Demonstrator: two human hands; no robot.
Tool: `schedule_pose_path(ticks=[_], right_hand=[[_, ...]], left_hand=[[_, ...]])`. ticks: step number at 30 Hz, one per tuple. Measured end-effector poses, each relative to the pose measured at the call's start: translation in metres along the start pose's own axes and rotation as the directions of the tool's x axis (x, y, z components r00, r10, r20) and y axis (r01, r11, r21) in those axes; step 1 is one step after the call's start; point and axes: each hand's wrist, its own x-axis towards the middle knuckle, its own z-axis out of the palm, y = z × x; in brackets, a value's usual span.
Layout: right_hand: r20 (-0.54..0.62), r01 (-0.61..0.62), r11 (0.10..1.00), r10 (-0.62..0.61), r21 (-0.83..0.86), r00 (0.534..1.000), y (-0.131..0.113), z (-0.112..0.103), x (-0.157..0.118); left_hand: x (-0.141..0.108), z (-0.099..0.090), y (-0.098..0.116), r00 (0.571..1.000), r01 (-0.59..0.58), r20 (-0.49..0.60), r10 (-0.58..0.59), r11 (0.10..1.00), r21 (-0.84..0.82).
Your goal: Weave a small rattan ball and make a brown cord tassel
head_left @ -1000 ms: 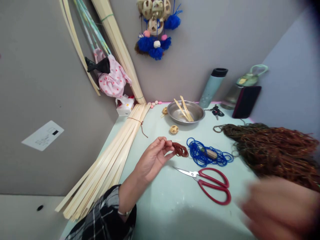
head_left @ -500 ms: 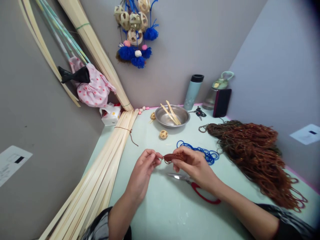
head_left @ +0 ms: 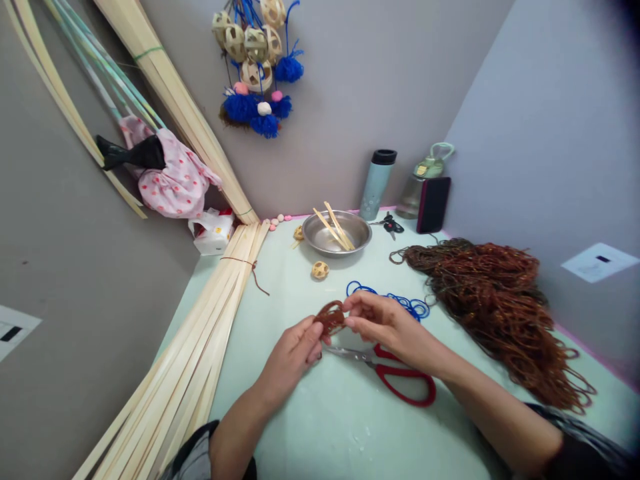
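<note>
Between my hands is a small looped bundle of brown yarn (head_left: 331, 319). My left hand (head_left: 295, 352) pinches its left end between thumb and fingers. At the bundle's right end, the thumb and fingertips of my right hand (head_left: 387, 327) close on the yarn; the exact strand is too small to make out. Red-handled scissors (head_left: 406, 385) lie on the table below my right hand, blades pointing left. Just behind that hand lies a loose tangle of blue cord (head_left: 413, 307), partly covered by it.
A large heap of brown yarn (head_left: 480, 300) spreads on the right. Long pale bamboo strips (head_left: 210, 347) run along the left. Farther back stand a metal bowl (head_left: 313, 243) with sticks, a small woven ball (head_left: 320, 270), keys (head_left: 393, 225), a tumbler (head_left: 377, 187) and a phone (head_left: 433, 205).
My left hand has shifted from the bundle's thin tip to gripping its body. My right hand has moved to the right end, the loops now fan upward, and more of the scissors shows.
</note>
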Motion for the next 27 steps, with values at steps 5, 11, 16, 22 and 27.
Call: schedule_pose_path(ticks=[5, 11, 16, 22, 27], right_hand=[[0.189, 0.161, 0.715, -0.042, -0.680, 0.981, 0.002, -0.036, -0.034], [0.298, 0.243, 0.432, 0.064, -0.869, 0.952, 0.028, -0.006, -0.048], [0.256, 0.164, 0.664, 0.043, -0.730, 0.966, 0.015, -0.013, -0.040], [0.177, -0.104, 0.994, 0.109, -0.035, 0.978, 0.004, -0.037, -0.024], [0.268, -0.102, 0.959, 0.029, 0.263, 0.963, 0.012, -0.016, -0.015]], left_hand=[[0.003, -0.007, 0.005, 0.990, 0.016, -0.126, -0.061, 0.944, -0.329], [0.008, -0.013, 0.006, 0.978, -0.037, -0.200, -0.065, 0.883, -0.467], [0.010, -0.019, 0.003, 0.966, -0.087, -0.254, -0.034, 0.889, -0.450], [0.009, -0.023, 0.006, 0.971, -0.081, -0.233, -0.044, 0.862, -0.500], [0.011, -0.024, 0.005, 0.972, -0.071, -0.228, -0.062, 0.845, -0.530]])
